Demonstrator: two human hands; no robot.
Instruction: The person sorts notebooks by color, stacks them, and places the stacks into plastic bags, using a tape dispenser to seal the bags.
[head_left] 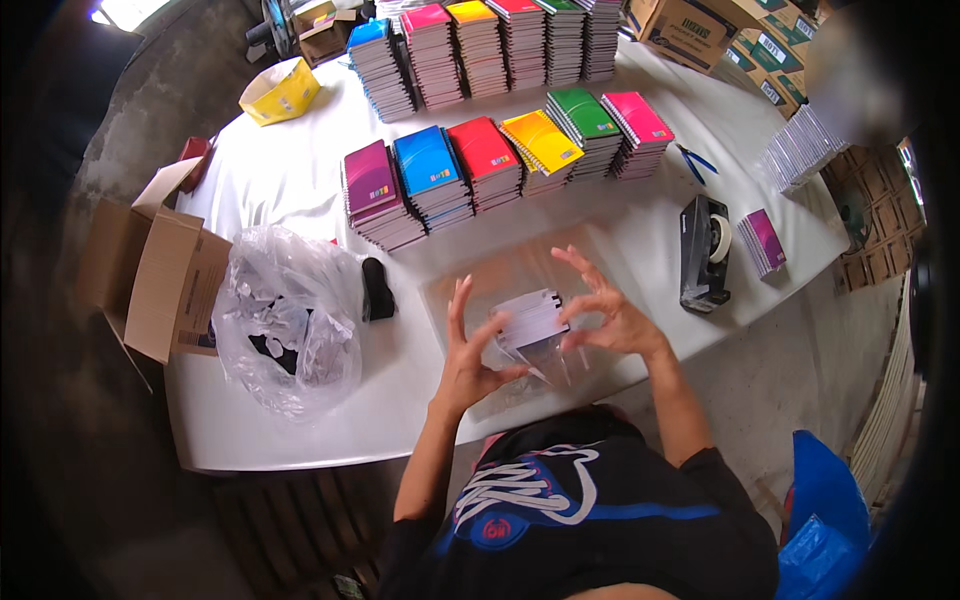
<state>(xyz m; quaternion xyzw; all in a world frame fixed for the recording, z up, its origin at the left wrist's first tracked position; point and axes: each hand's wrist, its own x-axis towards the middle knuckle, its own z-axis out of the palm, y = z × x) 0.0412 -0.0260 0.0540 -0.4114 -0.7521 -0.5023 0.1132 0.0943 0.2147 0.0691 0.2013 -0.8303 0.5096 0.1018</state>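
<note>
A small stack of spiral notebooks (pixel 532 318) lies in front of me, pale page edges up, with what looks like a clear plastic bag (pixel 545 362) at its near end. To its left is my left hand (pixel 474 350), fingers spread and slightly blurred, the thumb reaching toward the plastic. My right hand (pixel 608 312) stands at the stack's right side, fingers apart, fingertips close to its edge. I cannot tell whether any fingertip touches it. Neither hand grips anything. Beneath is a brownish clear sheet (pixel 450 290) on the white-covered table (pixel 400 420).
Two rows of coloured spiral notebooks (pixel 430 165) stand across the table. A black tape dispenser (pixel 700 260), blue-handled pliers (pixel 697 165) and a small purple notebook stack (pixel 764 243) are to the right. At left are a plastic bag of scraps (pixel 290 330), an open carton (pixel 165 280) and a yellow container (pixel 280 92).
</note>
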